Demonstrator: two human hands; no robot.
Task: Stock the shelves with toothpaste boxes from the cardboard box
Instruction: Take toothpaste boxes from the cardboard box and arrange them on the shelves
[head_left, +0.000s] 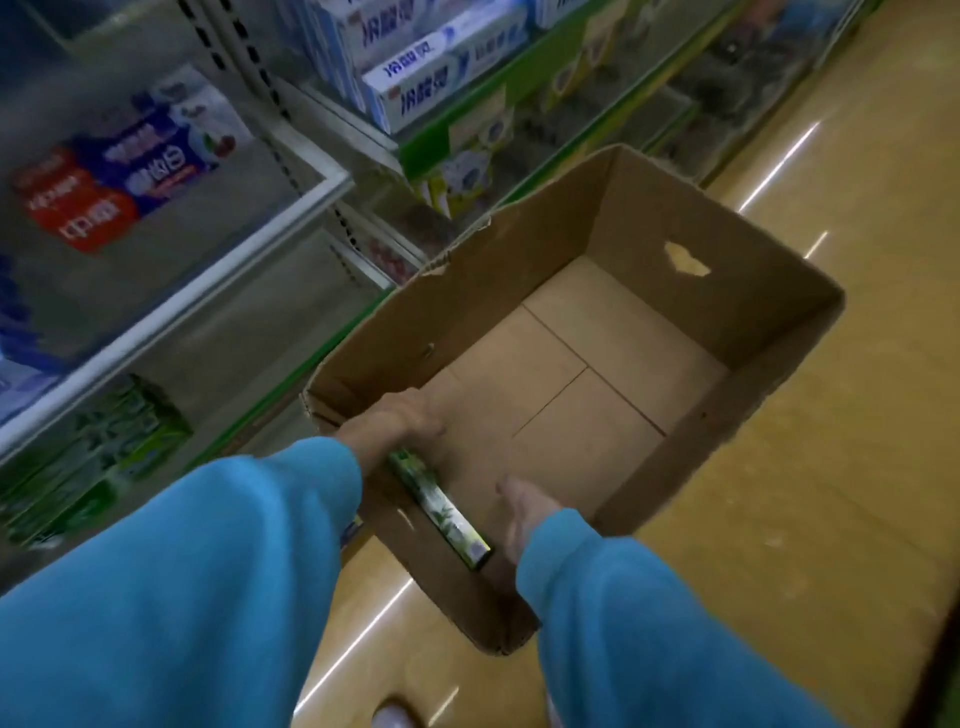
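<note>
Green-printed, the last toothpaste box (440, 506) is lying along the near wall inside the cardboard box (753, 291), which is sitting on the floor (857, 467) beside the shelves (218, 249). The left hand (400, 423) is curling over the far end of it, apparently gripping; the right hand (524, 512) is reaching in beside it with fingers relaxed, holding nothing. Judged step: the final pick-up. Next, lifting toward a shelf is calling for a firm hold. Left fingertips are hidden, and shelf stock is blurring.
</note>
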